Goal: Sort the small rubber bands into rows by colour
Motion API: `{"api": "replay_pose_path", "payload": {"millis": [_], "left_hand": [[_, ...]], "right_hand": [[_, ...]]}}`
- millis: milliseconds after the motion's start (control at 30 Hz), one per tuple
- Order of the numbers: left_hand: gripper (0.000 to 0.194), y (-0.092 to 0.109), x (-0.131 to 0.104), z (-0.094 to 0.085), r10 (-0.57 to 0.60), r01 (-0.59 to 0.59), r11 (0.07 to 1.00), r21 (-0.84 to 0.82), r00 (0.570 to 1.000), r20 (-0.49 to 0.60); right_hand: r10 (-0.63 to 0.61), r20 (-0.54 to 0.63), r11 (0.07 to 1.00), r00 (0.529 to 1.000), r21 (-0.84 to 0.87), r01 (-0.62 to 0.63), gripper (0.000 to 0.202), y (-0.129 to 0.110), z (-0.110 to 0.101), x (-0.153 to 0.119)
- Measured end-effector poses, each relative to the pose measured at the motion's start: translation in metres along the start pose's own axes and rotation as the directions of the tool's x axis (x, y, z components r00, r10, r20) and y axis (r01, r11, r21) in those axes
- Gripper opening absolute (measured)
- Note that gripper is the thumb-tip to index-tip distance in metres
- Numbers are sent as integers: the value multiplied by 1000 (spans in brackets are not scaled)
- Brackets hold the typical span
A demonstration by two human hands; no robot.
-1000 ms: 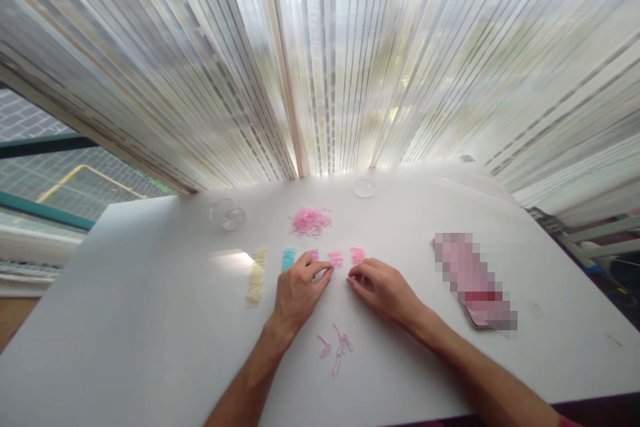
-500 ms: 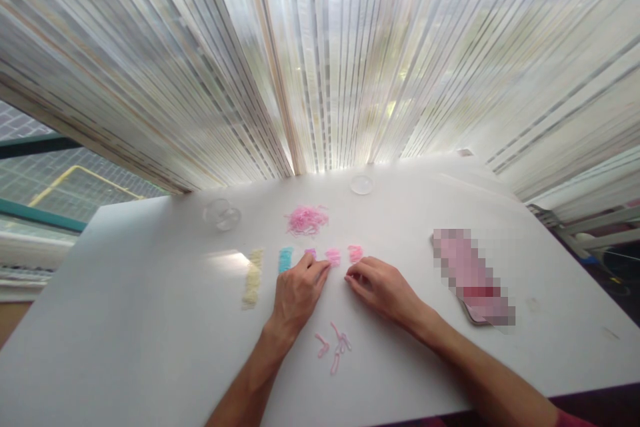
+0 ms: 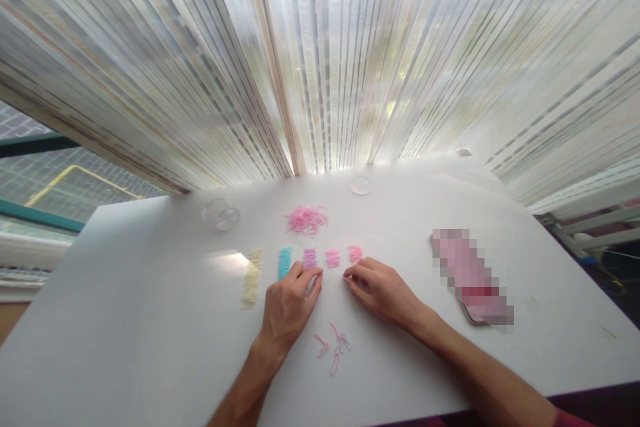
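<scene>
My left hand (image 3: 290, 299) has its thumb and fingertips pinched together just below the purple row of small bands (image 3: 310, 257). What it holds, if anything, is too small to make out. Across a short gap, my right hand (image 3: 383, 288) is also closed in a pinch, below the coral-pink row (image 3: 355, 253); its fingertips show nothing I can name. A light pink row (image 3: 333, 257) lies between the hands, farther back. The blue row (image 3: 285, 263) is beside my left hand, with the pale yellow row (image 3: 251, 279) farther left. Several loose pink bands (image 3: 334, 347) lie between my forearms.
Behind the rows is a tangled pile of pink bands (image 3: 307, 220). Clear round pieces (image 3: 227, 217) and a clear disc (image 3: 361, 185) lie toward the back of the white table (image 3: 150, 320). A pink, pixelated phone-like object (image 3: 470, 280) lies at right. String curtains (image 3: 330, 67) hang behind.
My left hand has moved left and slightly toward me, from the light pink row to the purple row, uncovering more of the purple bands. My right hand has hardly moved.
</scene>
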State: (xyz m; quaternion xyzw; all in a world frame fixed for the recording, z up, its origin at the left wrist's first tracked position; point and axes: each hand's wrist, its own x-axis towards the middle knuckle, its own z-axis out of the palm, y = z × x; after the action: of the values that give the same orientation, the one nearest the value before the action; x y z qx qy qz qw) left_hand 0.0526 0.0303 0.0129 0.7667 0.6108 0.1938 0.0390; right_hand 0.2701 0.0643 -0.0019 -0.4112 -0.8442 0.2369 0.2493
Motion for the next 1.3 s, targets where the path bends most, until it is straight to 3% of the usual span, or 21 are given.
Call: {"api": "replay_pose_path", "payload": {"millis": [100, 300, 467, 633, 800, 1000, 1300], "left_hand": [[18, -4, -14, -12, -5, 6, 997, -83, 1000, 21], [19, -12, -44, -34, 87, -22, 975, -221, 954, 289], [19, -12, -55, -35, 46, 48, 974, -223, 915, 400], [16, -11, -57, -33, 75, 27, 976, -217, 891, 447], [15, -11, -59, -28, 139, -44, 970, -239, 908, 396], [14, -10, -51, -21, 142, -95, 949, -300, 980, 139], [11, 2, -39, -21, 163, -162, 932, -323, 986, -24]], "right_hand": [[-14, 5, 1000, 1000, 14, 14, 10, 0, -2, 0], [-116, 191, 986, 975, 136, 91, 11, -8, -11, -1], [-191, 239, 975, 952, 156, 157, 11, -14, -9, -2], [-194, 247, 978, 949, 130, 165, 13, -14, -6, -2], [-186, 244, 978, 952, 142, 155, 14, -12, -4, -2], [-212, 169, 949, 962, 269, 162, 12, -15, -2, -2], [-217, 80, 940, 973, 286, 186, 11, -19, -2, -1]]}}
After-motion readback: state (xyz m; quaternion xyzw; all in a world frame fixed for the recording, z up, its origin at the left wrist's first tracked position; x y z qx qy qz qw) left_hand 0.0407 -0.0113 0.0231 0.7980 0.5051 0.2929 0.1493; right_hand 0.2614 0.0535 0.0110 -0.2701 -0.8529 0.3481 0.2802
